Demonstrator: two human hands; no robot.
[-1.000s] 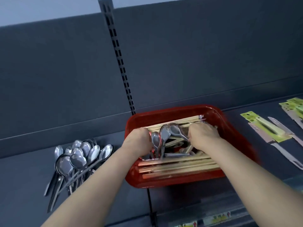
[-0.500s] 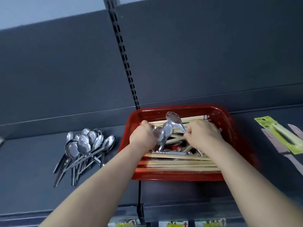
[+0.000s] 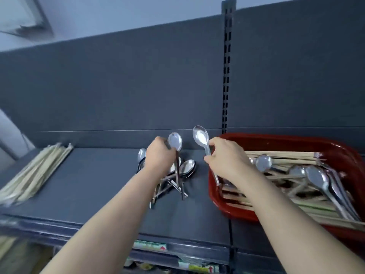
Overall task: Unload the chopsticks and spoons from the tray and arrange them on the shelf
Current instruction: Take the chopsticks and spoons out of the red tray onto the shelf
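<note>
Two bare arms reach over a dark grey shelf (image 3: 88, 184). The left hand (image 3: 160, 155) grips the left spoon (image 3: 174, 141) by its handle, bowl upward, directly above a pile (image 3: 187, 167) of steel spoons lying on the shelf. The right hand (image 3: 225, 159) pinches the right spoon (image 3: 200, 135) by its handle, bowl upward, over the left edge of a red tray (image 3: 276, 139) that sits on the shelf to the right.

The job looks partly done. A bundle (image 3: 35, 175) of pale chopsticks lies at the shelf's far left, well apart from the pile in the middle. The tray holds several tray spoons (image 3: 316, 177) on top of many tray chopsticks (image 3: 286, 157) – a good share is left to unload, beyond the two spoons in hand.

Some things cannot be made out. The left hand and forearm cover part of the pile, so its count is unclear – nor can it be told whether the left spoon's handle touches the pile. The tray's right side runs out of view. The bundle is blurred and cut off at the left edge. Labels (image 3: 150, 245) on the shelf's front edge are too blurred to read.
</note>
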